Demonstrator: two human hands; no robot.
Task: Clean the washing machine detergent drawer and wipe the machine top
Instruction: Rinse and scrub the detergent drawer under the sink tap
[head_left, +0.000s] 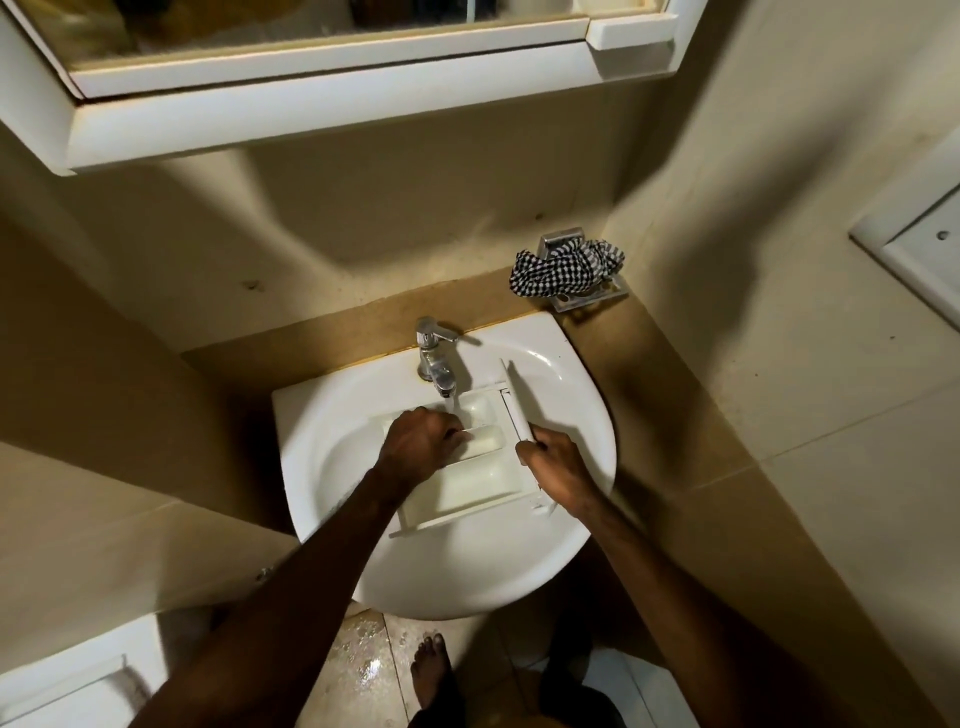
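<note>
The white detergent drawer (470, 483) lies across the white sink (457, 571) under the chrome tap (436, 358), which runs a thin stream of water into its far compartment. My right hand (556, 470) grips the drawer's front panel at the right end. My left hand (423, 441) is curled inside the middle compartment, fingers pressed on the plastic; whether it holds anything I cannot tell. A black-and-white checked cloth (566, 267) is bunched on a metal holder (584, 299) at the counter's back right corner.
A white mirror cabinet (332, 98) hangs above the sink. Beige walls close in on both sides. The floor tiles (363, 660) below are wet, with my bare foot (431, 670) on them. A white fixture (67, 675) sits low left.
</note>
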